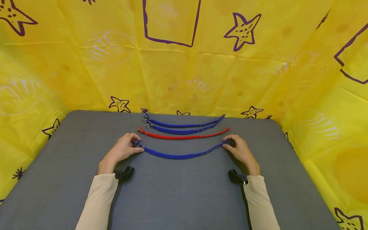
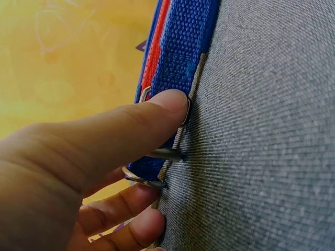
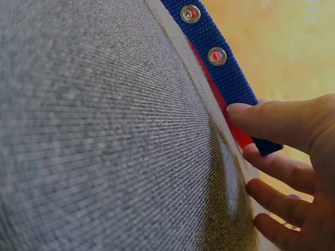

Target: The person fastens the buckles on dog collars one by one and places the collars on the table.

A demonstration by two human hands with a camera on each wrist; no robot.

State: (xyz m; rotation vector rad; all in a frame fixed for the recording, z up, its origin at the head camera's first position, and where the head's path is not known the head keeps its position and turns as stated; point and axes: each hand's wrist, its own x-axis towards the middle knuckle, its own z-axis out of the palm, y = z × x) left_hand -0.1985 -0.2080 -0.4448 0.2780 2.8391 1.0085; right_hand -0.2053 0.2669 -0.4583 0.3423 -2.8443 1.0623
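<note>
The nearest blue collar (image 1: 178, 157), a woven strap, curves between both hands with its middle bowed toward me. At its buckle end, my left hand (image 1: 123, 147) pinches the strap, thumb lying across it beside the metal buckle (image 2: 144, 180). My right hand (image 1: 240, 150) holds the other end between thumb and forefinger; eyelets (image 3: 216, 56) line the strap just short of that grip. Beyond lies a red collar (image 1: 184, 137), its buckle at the left too. Farther back, two more blue collars (image 1: 181, 131) lie close together, their right ends meeting.
All the collars lie on a grey cloth-covered table (image 1: 184, 195). A yellow printed curtain (image 1: 161, 70) rises at the table's back edge and along both sides. Each wrist wears a black camera mount (image 1: 125, 174).
</note>
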